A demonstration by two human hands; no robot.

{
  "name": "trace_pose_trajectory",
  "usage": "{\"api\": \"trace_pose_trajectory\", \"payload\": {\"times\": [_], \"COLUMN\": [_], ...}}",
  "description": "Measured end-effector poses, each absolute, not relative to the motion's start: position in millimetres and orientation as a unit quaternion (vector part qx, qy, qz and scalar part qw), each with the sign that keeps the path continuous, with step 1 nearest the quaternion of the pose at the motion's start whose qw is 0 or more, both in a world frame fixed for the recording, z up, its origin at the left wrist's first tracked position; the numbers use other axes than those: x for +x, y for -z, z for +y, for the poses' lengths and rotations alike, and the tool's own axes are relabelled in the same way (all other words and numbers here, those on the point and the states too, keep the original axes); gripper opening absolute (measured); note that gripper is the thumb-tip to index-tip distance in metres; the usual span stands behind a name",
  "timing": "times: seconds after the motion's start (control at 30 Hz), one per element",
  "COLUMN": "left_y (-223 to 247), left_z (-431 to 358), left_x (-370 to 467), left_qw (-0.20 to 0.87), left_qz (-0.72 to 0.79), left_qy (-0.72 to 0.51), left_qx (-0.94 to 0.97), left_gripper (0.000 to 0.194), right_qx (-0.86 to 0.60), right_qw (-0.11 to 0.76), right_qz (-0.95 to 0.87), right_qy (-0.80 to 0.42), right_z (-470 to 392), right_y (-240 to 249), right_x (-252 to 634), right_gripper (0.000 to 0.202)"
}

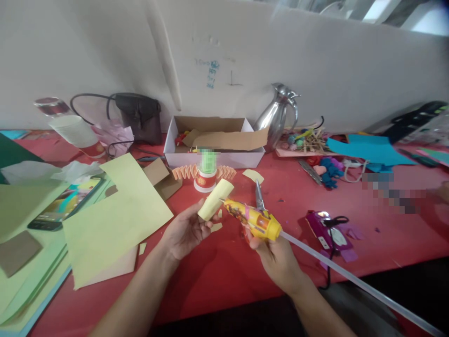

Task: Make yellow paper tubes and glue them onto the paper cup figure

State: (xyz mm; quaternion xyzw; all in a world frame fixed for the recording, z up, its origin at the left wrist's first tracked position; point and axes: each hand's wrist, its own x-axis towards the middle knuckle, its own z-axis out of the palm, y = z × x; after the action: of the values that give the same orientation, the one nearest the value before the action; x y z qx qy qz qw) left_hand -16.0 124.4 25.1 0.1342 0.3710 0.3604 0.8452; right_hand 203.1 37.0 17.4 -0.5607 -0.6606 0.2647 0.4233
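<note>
A rolled tube of pale yellow paper (216,199) is held in my left hand (186,230), tilted up to the right. My right hand (271,255) grips a yellow glue gun (254,219), whose nozzle tip is at the tube's right side; whether they touch I cannot tell. A long clear glue stick (336,267) runs out of the gun's back toward the lower right. Behind the tube, a red and white paper cup (205,181) stands upside down, with pleated orange paper strips on both sides and a green piece on top. Scissors (259,195) lie just behind the gun.
Yellow paper sheets (115,224) and a phone (65,206) lie on the left. At the back are an open white box (217,158), a dark bag (139,117) and a metal jug (277,114). A purple device with a black cord (328,231) is at right.
</note>
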Motion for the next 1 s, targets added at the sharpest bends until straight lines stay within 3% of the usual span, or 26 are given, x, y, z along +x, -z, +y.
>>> {"api": "trace_pose_trajectory", "payload": {"times": [0.43, 0.63, 1.0], "left_y": [-31.4, -32.5, -29.3], "left_z": [122.3, 122.1, 122.3], "left_x": [-13.2, -12.7, -13.2], "left_qw": [0.803, 0.797, 0.796], "left_qz": [0.407, 0.417, 0.411], "left_qy": [-0.4, -0.4, -0.4], "left_qx": [0.172, 0.176, 0.193], "left_gripper": [0.022, 0.023, 0.027], "right_qx": [-0.567, -0.6, -0.592], "right_qw": [0.394, 0.382, 0.377], "right_qz": [-0.681, -0.686, -0.701], "right_qy": [-0.242, -0.154, -0.123], "right_z": [34.7, 37.1, 38.2], "right_y": [-24.5, -25.2, -27.7], "right_x": [203.2, 204.0, 205.2], "right_gripper": [0.047, 0.057, 0.056]}}
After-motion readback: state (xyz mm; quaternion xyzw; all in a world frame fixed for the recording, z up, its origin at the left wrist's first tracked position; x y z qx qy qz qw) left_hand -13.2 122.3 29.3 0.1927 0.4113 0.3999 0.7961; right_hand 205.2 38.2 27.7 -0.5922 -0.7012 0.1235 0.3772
